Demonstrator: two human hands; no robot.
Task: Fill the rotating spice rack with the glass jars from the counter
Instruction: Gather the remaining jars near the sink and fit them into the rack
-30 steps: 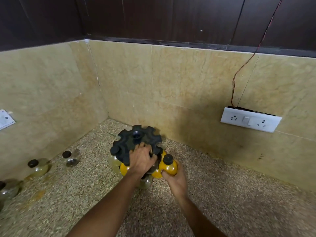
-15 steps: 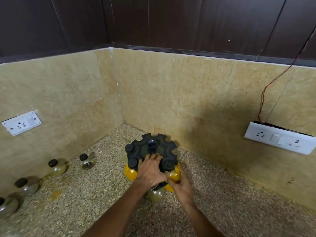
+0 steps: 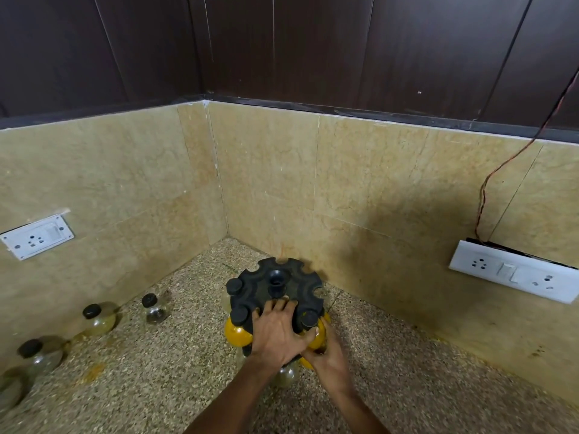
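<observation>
The black rotating spice rack (image 3: 282, 285) stands in the counter's corner. My left hand (image 3: 275, 335) lies flat on its near top edge, fingers spread. My right hand (image 3: 330, 360) grips a yellow-filled glass jar (image 3: 317, 338) at the rack's near right slot, where the jar's black cap (image 3: 308, 317) sits in the notch. Another yellow jar (image 3: 238, 335) hangs in the near left slot, and a capped jar (image 3: 234, 286) sits in the slot behind it. A clear jar (image 3: 286, 375) shows under my wrists. Several slots at the back stand open.
Several clear black-capped jars stand along the left wall: one small (image 3: 154, 309), one wider (image 3: 97, 319), one nearer (image 3: 40, 355), one at the frame edge (image 3: 9, 389). Sockets are on the left wall (image 3: 37, 236) and right wall (image 3: 513, 270), with a hanging wire (image 3: 482, 195).
My right hand has brought the yellow jar from beside the rack into the near right slot. My left hand has stayed on the rack's top. The view has shifted left.
</observation>
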